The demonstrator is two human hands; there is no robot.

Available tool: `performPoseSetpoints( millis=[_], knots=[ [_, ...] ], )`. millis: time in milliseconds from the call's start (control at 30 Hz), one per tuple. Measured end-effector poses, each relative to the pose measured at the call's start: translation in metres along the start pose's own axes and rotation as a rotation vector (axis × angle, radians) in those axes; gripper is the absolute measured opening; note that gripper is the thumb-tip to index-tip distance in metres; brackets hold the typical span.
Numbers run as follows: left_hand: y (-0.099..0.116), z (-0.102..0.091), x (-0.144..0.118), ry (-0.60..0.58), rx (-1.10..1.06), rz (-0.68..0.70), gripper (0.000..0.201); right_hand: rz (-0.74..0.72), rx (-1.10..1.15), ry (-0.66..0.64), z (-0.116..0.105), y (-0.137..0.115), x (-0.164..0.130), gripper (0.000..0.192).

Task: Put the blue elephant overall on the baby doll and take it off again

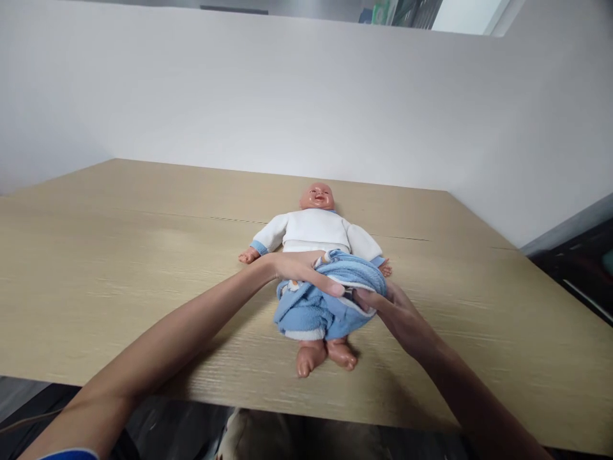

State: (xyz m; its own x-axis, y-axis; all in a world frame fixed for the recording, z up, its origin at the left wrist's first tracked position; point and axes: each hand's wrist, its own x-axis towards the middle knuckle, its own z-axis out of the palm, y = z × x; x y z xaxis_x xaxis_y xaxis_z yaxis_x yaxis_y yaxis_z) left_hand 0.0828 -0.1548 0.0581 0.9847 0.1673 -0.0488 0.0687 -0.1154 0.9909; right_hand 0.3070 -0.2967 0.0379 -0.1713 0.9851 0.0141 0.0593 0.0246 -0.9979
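Note:
A baby doll (317, 227) lies on its back on the wooden table, its head away from me and its bare feet toward me. It wears a white top with light blue cuffs. Bunched over its waist and legs are light blue terry pants (306, 315) with white trim. My left hand (304, 267) lies across the doll's waist, its thumb pressed on the white edging of the bunched cloth. From the other side, my right hand (390, 303) pinches the same edge, its fingers partly tucked into the fabric. Part of the fingers of both hands is hidden by the cloth.
The pale wooden table (143, 255) stretches widely to both sides of the doll. Behind it stands a white wall (287, 96) with an opening along the top. Dark objects (579, 262) stand beyond the table's right edge.

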Motion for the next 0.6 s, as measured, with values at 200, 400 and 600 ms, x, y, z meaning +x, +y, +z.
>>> performPoseSetpoints(
  millis=[200,400,600],
  knots=[
    [0.017,0.009,0.005,0.059,0.389,-0.073,0.04,0.035,-0.238,0.452,0.06,-0.005,-0.044,0.041],
    [0.03,0.028,0.001,-0.126,0.605,-0.137,0.034,0.029,-0.408,0.618,0.111,0.016,-0.085,0.033],
    [0.036,0.054,0.0,-0.027,0.934,-0.341,0.064,0.105,-0.679,0.845,0.103,0.04,-0.101,0.046]
  ],
)
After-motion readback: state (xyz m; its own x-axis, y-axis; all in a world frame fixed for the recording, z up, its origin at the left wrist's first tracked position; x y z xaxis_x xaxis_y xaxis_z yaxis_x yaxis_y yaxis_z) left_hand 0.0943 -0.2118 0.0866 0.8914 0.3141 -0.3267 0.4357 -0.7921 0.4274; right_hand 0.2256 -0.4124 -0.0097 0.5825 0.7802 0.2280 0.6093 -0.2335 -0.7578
